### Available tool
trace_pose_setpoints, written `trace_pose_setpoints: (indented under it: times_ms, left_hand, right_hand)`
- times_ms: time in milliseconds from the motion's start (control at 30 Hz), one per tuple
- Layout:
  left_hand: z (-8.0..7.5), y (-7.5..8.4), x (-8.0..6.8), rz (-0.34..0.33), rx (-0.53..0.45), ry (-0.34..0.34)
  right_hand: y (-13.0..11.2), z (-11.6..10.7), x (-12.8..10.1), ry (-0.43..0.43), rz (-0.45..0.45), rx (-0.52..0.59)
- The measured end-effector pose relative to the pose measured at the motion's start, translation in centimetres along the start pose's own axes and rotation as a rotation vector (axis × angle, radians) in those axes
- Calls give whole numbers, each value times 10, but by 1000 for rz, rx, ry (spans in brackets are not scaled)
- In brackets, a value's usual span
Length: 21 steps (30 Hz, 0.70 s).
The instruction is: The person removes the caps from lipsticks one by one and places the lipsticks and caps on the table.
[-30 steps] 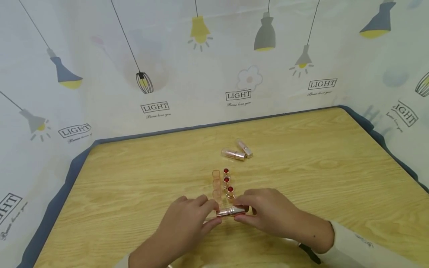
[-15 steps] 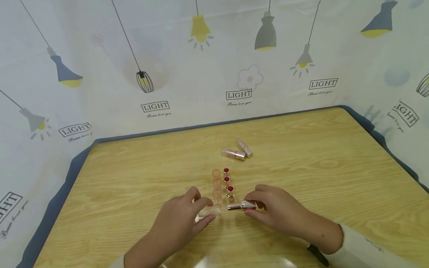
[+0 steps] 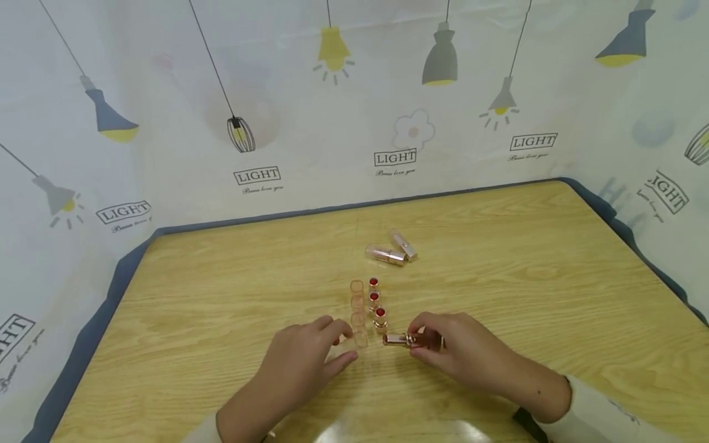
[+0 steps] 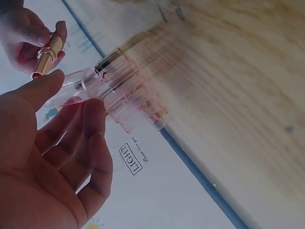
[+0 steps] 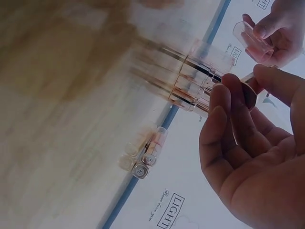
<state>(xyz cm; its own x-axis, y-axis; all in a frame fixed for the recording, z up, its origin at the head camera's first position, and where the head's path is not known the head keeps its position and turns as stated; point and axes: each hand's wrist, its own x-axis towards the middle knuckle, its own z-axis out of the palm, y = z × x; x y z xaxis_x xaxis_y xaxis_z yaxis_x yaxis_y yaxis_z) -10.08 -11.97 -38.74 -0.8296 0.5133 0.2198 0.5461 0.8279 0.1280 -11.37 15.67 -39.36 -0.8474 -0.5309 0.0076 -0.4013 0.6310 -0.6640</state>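
Observation:
My left hand (image 3: 304,357) pinches a clear pinkish lipstick cap (image 4: 71,88) between thumb and fingers. In the head view that cap is upright at the near end of a row of three clear caps (image 3: 357,302). My right hand (image 3: 465,347) grips an uncapped lipstick (image 3: 396,339) by its base, tube held sideways, with its red tip pointing left. Just beyond it, three uncapped lipsticks (image 3: 380,315) stand upright in a row, red tips up, beside the caps. The right wrist view shows my fingers (image 5: 221,98) partly hiding the held lipstick.
Two capped lipsticks (image 3: 386,255) lie on their sides farther back, touching or nearly so. The wooden table (image 3: 221,289) ends at a blue edge against a white printed curtain (image 3: 310,141). A dark strap (image 3: 528,424) hangs by my right sleeve.
The cap has come off the lipstick as my hands drew apart. My left hand has since turned the cap upright beside the other caps; my right hand has shifted right with the lipstick.

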Motion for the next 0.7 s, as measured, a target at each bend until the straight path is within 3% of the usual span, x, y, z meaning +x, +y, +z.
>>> trace_pose_setpoints:
  times_ms: [700]
  left_hand:
    - [16,-1,15,-57,-108,-135]
  right_hand:
    - [-3,5,16,-68,5,40]
